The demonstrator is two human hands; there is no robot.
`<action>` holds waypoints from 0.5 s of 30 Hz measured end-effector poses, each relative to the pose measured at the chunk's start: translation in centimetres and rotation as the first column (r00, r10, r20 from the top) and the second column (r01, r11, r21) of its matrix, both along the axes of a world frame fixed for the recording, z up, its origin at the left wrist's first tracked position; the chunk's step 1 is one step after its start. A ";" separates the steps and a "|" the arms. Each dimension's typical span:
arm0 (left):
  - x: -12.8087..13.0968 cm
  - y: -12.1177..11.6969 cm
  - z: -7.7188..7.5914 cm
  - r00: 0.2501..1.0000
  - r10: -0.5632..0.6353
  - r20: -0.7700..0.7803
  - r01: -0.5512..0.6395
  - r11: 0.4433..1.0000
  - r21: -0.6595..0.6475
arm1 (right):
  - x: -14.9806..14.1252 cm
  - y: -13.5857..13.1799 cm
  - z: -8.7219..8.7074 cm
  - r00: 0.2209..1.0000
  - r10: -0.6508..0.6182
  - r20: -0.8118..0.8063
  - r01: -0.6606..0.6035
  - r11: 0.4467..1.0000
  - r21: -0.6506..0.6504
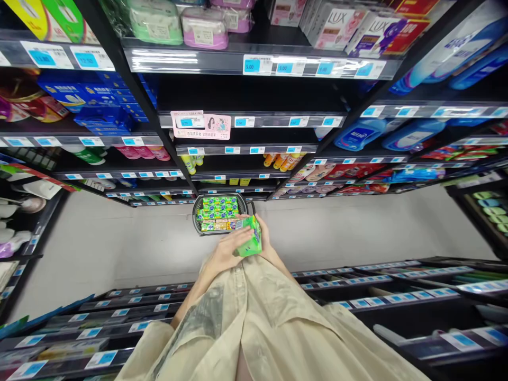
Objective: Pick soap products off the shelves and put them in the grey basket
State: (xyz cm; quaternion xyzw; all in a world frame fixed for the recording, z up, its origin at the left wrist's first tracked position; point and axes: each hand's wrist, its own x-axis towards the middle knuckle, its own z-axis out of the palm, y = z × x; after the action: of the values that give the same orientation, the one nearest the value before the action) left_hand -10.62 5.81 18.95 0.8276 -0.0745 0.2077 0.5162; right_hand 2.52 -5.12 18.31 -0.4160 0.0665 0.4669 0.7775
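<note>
I stand in a shop aisle looking down. Both hands hold a stack of green soap packs (251, 238) in front of my body. My left hand (227, 250) grips the stack from the left, fingers laid across its top. My right hand (265, 236) wraps round its right side, mostly hidden behind the packs. Just beyond, on the pale floor, sits a dark shopping basket (196, 217) filled with rows of green and yellow soap packs (219, 209).
Black shelves with blue price tags (252, 66) rise ahead, holding boxed soap (337, 24), blue detergent bottles (359, 135) and blue boxes (99, 100). More shelves (397, 286) run low on both sides of me. My beige shirt (257, 328) fills the lower middle.
</note>
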 end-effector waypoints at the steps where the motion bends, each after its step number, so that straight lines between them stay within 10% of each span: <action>1: 0.0 0.1 0.9 0.994 -0.110 -0.022 0.111 0.992 0.055 | 0.1 -0.1 0.2 0.999 0.001 -0.032 -0.001 1.000 -0.003; 6: 0.0 -0.1 3.8 0.930 -0.356 -0.090 0.366 0.922 0.129 | 0.5 -0.5 0.1 0.982 -0.031 -0.184 0.051 0.993 0.109; 15: -0.5 -0.2 2.2 0.934 -0.357 0.015 0.348 0.917 0.195 | 0.5 -0.7 -0.8 0.997 -0.043 -0.070 0.052 0.990 0.128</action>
State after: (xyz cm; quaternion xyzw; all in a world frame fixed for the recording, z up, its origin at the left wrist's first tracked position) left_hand -11.16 5.65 21.12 0.8404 -0.2548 0.1241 0.4619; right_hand 3.00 -5.85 17.48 -0.3470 0.0717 0.4651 0.8112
